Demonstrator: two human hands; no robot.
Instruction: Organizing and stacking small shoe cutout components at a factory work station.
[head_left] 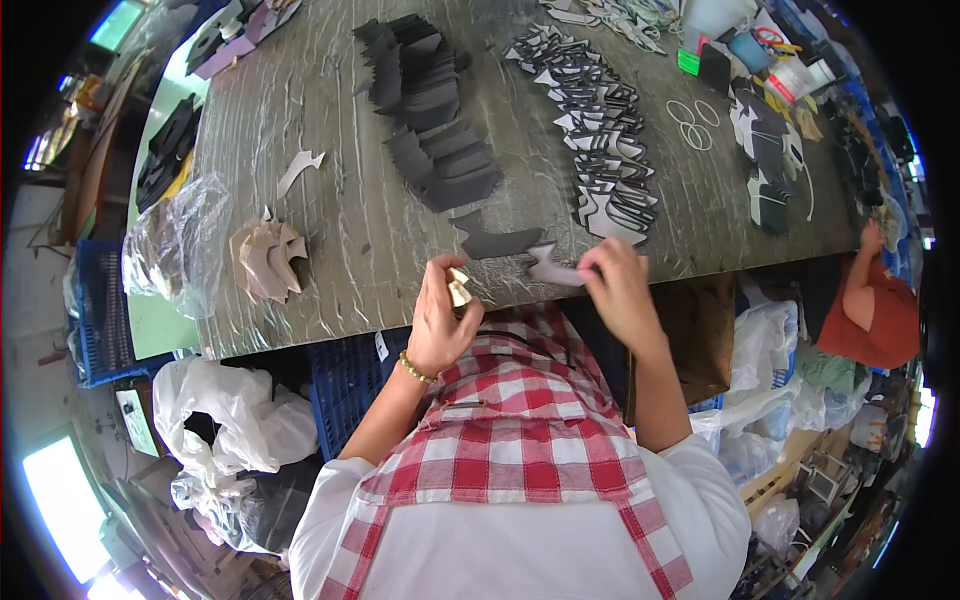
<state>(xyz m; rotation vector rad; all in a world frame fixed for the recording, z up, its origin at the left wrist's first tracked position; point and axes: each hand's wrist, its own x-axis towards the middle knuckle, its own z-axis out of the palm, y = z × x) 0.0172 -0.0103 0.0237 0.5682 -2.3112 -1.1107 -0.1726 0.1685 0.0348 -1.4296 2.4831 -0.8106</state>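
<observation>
My left hand (pixel 440 318) is closed around a few small cream-coloured pieces (pixel 459 290) near the table's front edge. My right hand (pixel 620 290) pinches the end of a pale, light-grey cut piece (pixel 553 267), slightly blurred. Just beyond lies a single dark grey cut piece (pixel 497 240), flat on the table. Fanned-out dark grey cut pieces (pixel 455 165) form a row ahead of my left hand. Past my right hand runs a row of overlapping dark pieces with pale faces (pixel 598 140). A stack of beige cut pieces (pixel 268 262) sits to the left, with one loose pale piece (pixel 298 170) beyond it.
The work table (pixel 340 240) has a wrinkled plastic-film cover. White rings (pixel 692 125), dark and white parts (pixel 768 160) and a white container (pixel 795 80) lie at the right. Clear plastic (pixel 185 245) hangs at the left edge. A person in a red top (pixel 875 315) sits at the right.
</observation>
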